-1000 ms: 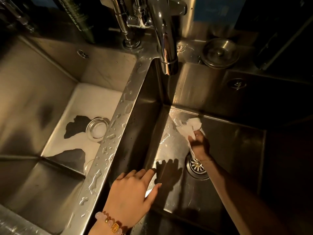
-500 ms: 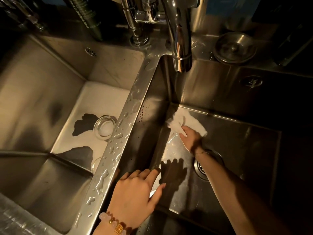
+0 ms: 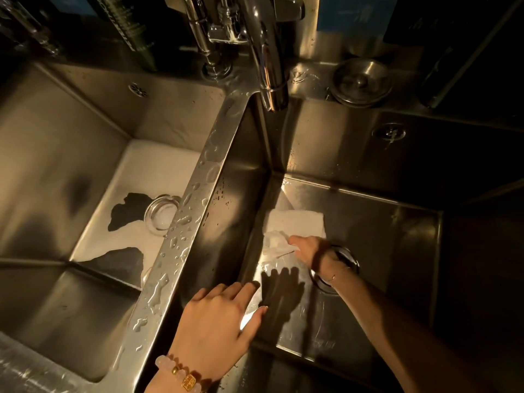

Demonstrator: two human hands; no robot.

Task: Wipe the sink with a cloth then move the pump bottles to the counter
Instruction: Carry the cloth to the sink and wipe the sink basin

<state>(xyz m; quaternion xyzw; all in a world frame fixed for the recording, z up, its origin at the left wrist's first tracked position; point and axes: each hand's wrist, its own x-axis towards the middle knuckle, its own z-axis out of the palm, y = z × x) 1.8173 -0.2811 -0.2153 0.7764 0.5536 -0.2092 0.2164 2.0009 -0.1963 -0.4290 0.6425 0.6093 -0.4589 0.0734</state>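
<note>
The right hand (image 3: 309, 251) lays straight fingers on the crumpled near edge of a white, partly folded cloth (image 3: 295, 225) and presses it to the floor of the stainless steel sink basin (image 3: 382, 231). The cloth lies just beyond its fingertips, beside the round drain (image 3: 346, 260) under the wrist. The left hand (image 3: 218, 327), fingers spread and empty, hovers nearer, by the wet steel divider (image 3: 192, 217). The cloth looks soft, light and sodden, best driven under a flat palm. The wet steel is likely slick. Dark bottles (image 3: 124, 26) stand far beyond both hands on the dim back ledge.
</note>
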